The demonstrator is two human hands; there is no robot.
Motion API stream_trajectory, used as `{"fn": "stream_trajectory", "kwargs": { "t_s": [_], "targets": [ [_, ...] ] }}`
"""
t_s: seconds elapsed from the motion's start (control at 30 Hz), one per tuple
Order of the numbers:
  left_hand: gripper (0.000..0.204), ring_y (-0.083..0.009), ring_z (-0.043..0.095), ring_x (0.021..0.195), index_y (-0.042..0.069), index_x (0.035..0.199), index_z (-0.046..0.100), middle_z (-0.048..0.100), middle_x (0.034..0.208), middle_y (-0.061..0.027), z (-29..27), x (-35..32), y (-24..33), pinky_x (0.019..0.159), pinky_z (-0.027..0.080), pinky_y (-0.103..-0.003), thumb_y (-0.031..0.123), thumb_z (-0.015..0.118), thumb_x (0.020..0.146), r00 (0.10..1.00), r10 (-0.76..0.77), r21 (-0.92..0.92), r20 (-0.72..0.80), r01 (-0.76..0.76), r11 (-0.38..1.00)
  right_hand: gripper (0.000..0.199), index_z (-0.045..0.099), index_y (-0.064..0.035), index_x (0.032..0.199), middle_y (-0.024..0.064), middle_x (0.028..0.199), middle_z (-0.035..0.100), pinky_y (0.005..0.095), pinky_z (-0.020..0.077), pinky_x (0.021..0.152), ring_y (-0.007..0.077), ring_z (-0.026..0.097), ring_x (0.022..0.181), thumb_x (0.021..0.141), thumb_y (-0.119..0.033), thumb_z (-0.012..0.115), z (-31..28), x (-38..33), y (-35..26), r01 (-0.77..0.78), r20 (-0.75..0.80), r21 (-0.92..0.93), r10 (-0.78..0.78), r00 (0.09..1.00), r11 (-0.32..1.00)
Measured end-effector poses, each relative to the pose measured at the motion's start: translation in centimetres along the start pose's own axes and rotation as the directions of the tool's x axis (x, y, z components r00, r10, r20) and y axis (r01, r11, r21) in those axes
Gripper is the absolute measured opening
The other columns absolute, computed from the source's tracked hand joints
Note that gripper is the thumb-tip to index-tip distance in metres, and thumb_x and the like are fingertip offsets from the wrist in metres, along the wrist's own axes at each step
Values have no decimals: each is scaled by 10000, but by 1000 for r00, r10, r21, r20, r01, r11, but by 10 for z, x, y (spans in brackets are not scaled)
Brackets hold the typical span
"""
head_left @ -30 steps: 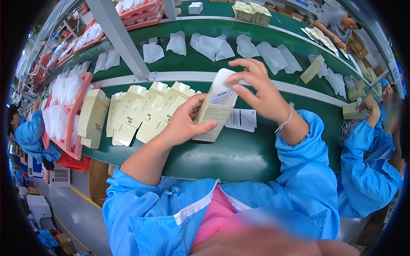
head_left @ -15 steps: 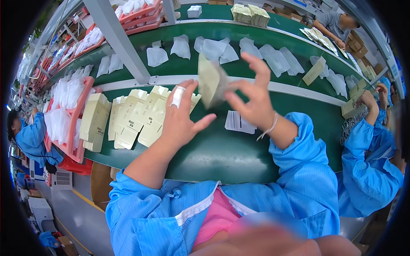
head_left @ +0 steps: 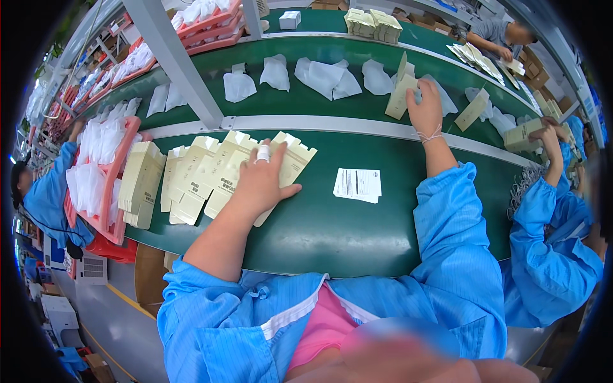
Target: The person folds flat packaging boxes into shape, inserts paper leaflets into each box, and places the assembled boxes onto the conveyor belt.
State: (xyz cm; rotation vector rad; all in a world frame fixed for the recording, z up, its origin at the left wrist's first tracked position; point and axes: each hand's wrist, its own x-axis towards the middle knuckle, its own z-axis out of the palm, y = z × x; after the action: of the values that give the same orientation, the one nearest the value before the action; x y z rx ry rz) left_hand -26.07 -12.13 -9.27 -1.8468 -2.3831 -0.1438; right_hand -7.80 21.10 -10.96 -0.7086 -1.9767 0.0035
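The pale yellow carton (head_left: 400, 97) sits at ten o'clock from the right hand (head_left: 426, 112), meeting its fingers; whether they grip it, I cannot tell. The left hand (head_left: 263, 182) has its fingers loosely spread over flat cartons (head_left: 191, 173) fanned toward nine o'clock. The carton is boxed out and slightly tilted, a flap raised toward twelve. It is at the green strip (head_left: 281, 105) beyond a metal rail (head_left: 357, 126), near white pouches (head_left: 327, 78). On the green tabletop (head_left: 351, 236), printed slips (head_left: 357, 185) lie at three o'clock from the left hand.
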Motion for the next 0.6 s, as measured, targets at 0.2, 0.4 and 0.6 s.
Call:
{"fn": "stream_trajectory", "kwargs": {
  "t_s": [0.2, 0.4, 0.6],
  "targets": [
    [871, -396, 462, 1179, 128, 1400, 349, 414, 1351, -237, -16, 8, 3, 924, 435, -444, 460, 730, 691, 942, -237, -80, 237, 262, 962, 266, 579, 24, 1027, 149, 1096, 561, 376, 464, 860, 319, 566, 968, 813, -122, 637, -2, -1, 8, -116, 52, 114, 110, 993, 987],
    [872, -376, 514, 1083, 127, 1396, 353, 448, 1295, -223, -11, 8, 3, 882, 459, -413, 368, 770, 668, 969, -200, -115, 142, 217, 969, 295, 569, -17, 1070, 150, 1099, 568, 382, 446, 883, 342, 537, 1015, 795, -107, 625, 0, 2, 14, -64, -92, 78, 71, 993, 995],
    [832, -378, 540, 1016, 110, 1354, 396, 512, 1185, -195, -17, 11, -1, 871, 459, -414, 156, 811, 634, 954, -283, -388, -101, 224, 894, 409, 522, -42, 1174, 159, 1129, 544, 397, 443, 898, 340, 539, 1004, 785, -99, 638, -14, 10, -40, 195, -222, 29, -184, 958, 980]
  ]
}}
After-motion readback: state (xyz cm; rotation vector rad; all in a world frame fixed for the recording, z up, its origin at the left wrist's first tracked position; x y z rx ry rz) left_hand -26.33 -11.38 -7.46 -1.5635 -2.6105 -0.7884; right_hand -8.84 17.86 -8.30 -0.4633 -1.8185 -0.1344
